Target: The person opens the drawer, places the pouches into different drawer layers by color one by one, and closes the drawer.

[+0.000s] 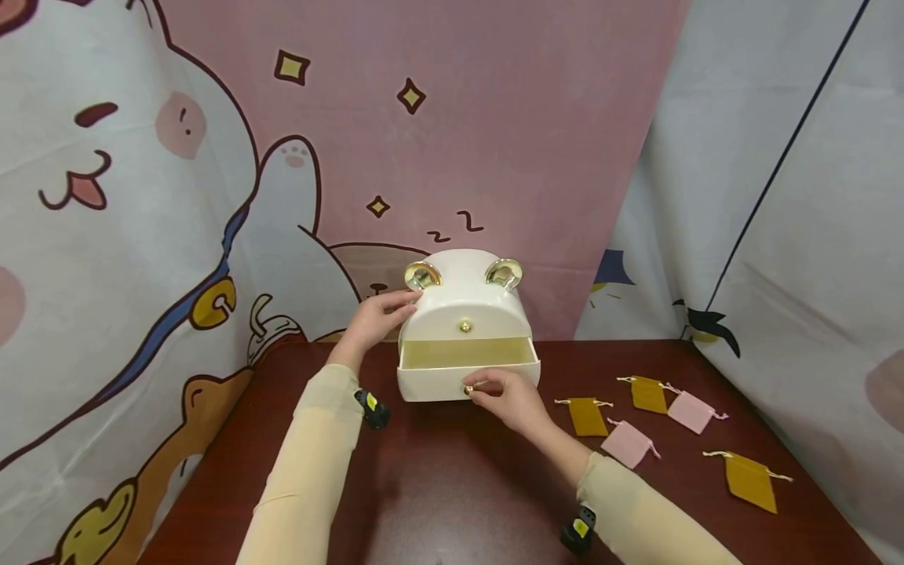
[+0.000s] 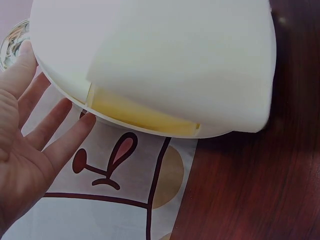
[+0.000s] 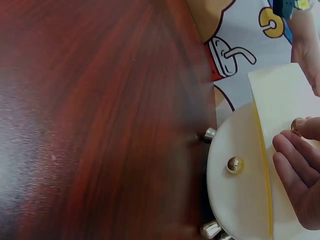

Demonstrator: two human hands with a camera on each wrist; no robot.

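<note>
A white rounded box (image 1: 459, 271) with two shiny gold ears stands at the back of the table. Its lower drawer (image 1: 431, 386) is pulled out, and the part of the inside that shows holds nothing. The thumb and fingers of my right hand (image 1: 508, 396) pinch the small gold knob (image 3: 296, 125) on that drawer's front. Higher up, the upper drawer with its own gold knob (image 1: 464, 326) is closed. My left hand (image 1: 381, 318) touches the box's left side just under the ear, its fingers (image 2: 60, 117) fairly straight along the edge.
On the right of the table lie several drawstring pouches, mustard (image 1: 751, 482) and pink (image 1: 630, 444). A printed cartoon cloth (image 1: 494, 157) hangs right behind the box. The dark red table (image 1: 438, 486) ends at cloth on both sides.
</note>
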